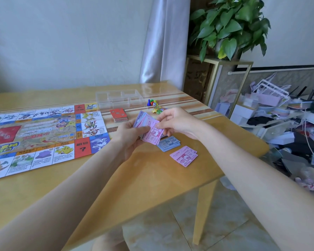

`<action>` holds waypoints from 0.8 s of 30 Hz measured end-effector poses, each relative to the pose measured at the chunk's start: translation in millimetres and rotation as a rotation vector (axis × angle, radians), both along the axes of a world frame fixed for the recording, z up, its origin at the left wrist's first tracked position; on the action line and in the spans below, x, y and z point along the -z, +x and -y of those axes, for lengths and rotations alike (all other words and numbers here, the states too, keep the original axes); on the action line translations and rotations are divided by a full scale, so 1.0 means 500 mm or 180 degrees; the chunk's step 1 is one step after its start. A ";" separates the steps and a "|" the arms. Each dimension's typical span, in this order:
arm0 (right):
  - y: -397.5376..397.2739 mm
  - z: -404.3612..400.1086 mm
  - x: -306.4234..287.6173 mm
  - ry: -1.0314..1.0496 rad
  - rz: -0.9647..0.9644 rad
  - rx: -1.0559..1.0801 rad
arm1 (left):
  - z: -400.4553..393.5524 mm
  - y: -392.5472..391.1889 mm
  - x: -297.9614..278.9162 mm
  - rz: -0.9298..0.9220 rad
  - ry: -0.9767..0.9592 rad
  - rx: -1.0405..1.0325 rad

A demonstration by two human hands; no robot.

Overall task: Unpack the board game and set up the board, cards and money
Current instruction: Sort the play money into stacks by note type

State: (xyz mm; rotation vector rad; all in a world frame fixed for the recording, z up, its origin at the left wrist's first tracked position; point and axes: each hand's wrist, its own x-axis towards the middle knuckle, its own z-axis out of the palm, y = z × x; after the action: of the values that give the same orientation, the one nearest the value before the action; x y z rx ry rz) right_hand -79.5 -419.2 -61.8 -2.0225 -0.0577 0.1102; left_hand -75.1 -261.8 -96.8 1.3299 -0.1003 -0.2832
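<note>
Board lies flat on wooden table; both hands' fingers pinch paper money near potted plant.

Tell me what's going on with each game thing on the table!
board: unfolded, flat on the table
red cards: stacked beside the board
clear tray: looks empty
pawns and dice: in a small heap
blue money: piled on the table
pink money: small pile on the table
money bundle: fanned, held by left hand
right hand: pinching a pink note from the bundle
</note>
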 end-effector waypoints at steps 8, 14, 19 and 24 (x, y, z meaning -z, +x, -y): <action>0.020 -0.010 0.013 -0.0556 0.0257 -0.0095 | -0.007 0.015 0.002 0.0230 0.0022 0.0168; 0.026 0.004 0.017 -0.0307 0.0272 0.0004 | -0.003 0.029 0.011 0.0157 -0.0073 0.0106; 0.026 0.017 0.012 -0.0282 0.0207 -0.0014 | -0.002 0.041 0.009 0.0001 -0.0164 -0.0137; 0.007 0.050 -0.011 -0.0083 -0.0381 -0.0191 | -0.003 0.041 -0.001 -0.0073 -0.0200 -0.0046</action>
State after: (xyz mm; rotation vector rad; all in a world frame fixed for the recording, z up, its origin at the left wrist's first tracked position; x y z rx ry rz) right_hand -75.8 -444.4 -56.6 -2.0365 -0.0413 0.2709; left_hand -54.4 -260.3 -96.1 1.2642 -0.0797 -0.2809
